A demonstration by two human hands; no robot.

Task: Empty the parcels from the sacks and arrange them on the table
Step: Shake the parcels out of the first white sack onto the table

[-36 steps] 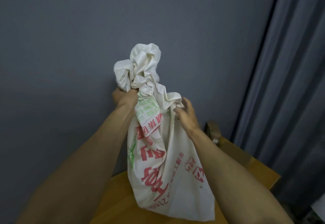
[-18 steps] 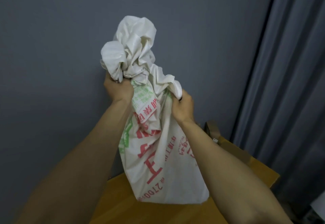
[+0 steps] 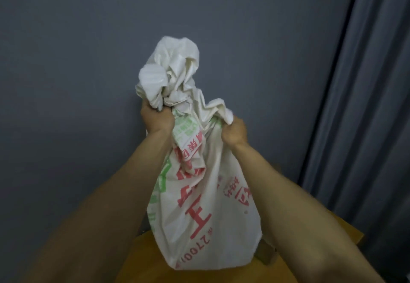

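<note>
A white woven sack (image 3: 206, 205) with red and green print hangs upside down in front of me over the wooden table (image 3: 142, 258). My left hand (image 3: 158, 119) grips its bunched cloth on the left. On the right side my right hand (image 3: 235, 132) clutches another fold of the same sack. Crumpled white cloth sticks up above both fists. The sack's lower end bulges just above the table top. A brown parcel (image 3: 266, 252) peeks out beside the sack's lower right corner, mostly hidden by the sack and my right forearm.
A grey wall fills the background. Grey curtains (image 3: 366, 105) hang at the right. The table's right edge (image 3: 355, 234) shows beyond my right forearm.
Both hands lifted the sack higher between the first two frames, and now it has dropped back somewhat. Both grips have held.
</note>
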